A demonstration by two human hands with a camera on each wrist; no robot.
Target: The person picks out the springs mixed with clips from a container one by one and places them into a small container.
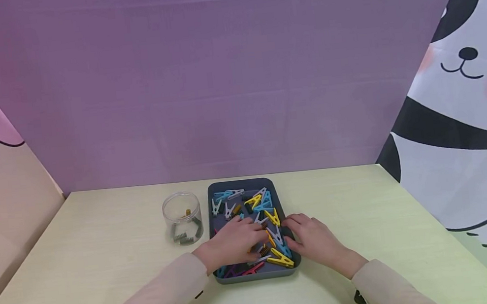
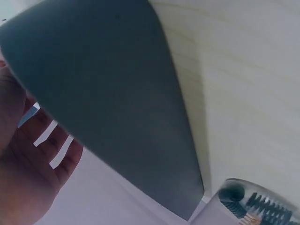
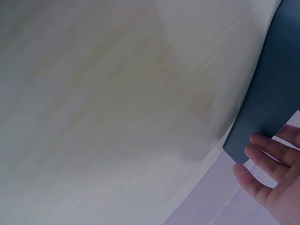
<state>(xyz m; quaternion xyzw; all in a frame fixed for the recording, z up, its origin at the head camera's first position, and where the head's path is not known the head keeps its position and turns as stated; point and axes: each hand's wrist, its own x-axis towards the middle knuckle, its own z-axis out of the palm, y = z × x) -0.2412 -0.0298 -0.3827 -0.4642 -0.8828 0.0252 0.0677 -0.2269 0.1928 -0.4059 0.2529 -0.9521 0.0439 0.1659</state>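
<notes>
A dark grey tray [image 1: 256, 277] holds several spring clips in yellow, blue, white, orange and pink, with dark coil springs among them. Over the tray's middle, my left hand [image 1: 237, 242] reaches in among the clips, its fingers loosely bent and spread. In the left wrist view that hand [image 2: 35, 164] shows partly behind the tray wall [image 2: 108, 93], a bit of blue visible past its fingers. Beside the right wall is my right hand [image 1: 317, 241], fingertips at the rim. The right wrist view shows the right hand [image 3: 276, 168] with extended fingers against the tray's outer side [image 3: 267, 93].
Left of the tray stands a clear round jar [image 1: 181, 210] with several coil springs at its bottom, also partly seen as springs [image 2: 269, 211] in the left wrist view. Both sit on a pale wooden table [image 1: 104, 265]. A purple backdrop [image 1: 218, 85] rises behind its far edge.
</notes>
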